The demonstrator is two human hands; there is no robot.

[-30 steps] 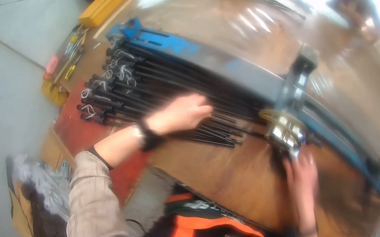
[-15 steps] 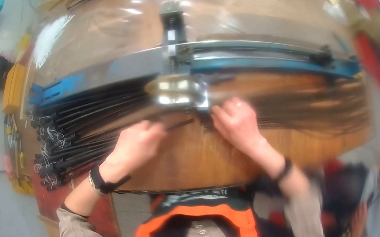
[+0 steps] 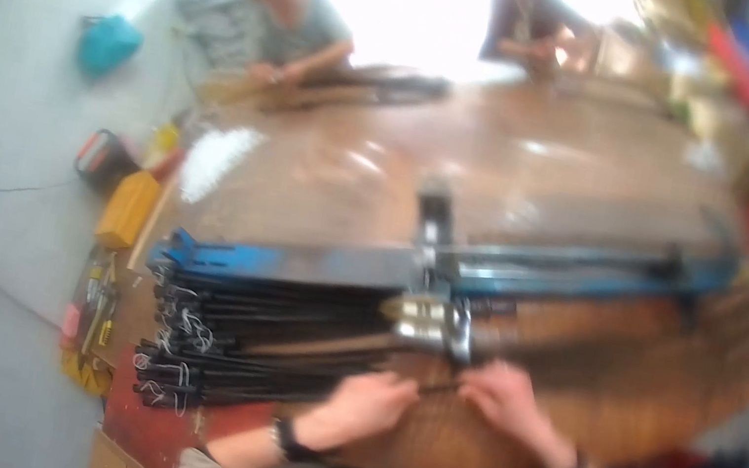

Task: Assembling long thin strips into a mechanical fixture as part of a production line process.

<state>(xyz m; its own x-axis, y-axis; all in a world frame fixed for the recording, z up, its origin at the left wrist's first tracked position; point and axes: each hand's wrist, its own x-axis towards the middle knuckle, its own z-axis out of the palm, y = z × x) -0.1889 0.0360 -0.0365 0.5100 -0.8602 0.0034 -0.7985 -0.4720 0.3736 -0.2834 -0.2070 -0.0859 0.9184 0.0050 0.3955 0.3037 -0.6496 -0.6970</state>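
My left hand (image 3: 367, 403) is closed, with its fingertips at one end of a short visible stretch of thin black rod (image 3: 440, 387). The same rod runs to the pinched fingers of my right hand (image 3: 504, 394), just below the metal clamp block (image 3: 427, 322) of a long bench fixture (image 3: 350, 260). Motion blur hides the finer detail at the fingertips. To the left of the clamp lies a bundle of thin black rods (image 3: 291, 310). Its left ends carry thicker black tips and loops of white cord (image 3: 196, 328).
More thin dark rods (image 3: 654, 354) spread over the wooden table (image 3: 417, 447) at right. A blue rail (image 3: 576, 282) crosses the middle. A yellow box (image 3: 127, 209) and hand tools (image 3: 96, 305) are at the left edge. Two people (image 3: 301, 26) work across the table.
My head view has tilted up, so the table sits lower and further right in the picture. My hands have come closer together below the clamp, with the rod between them.
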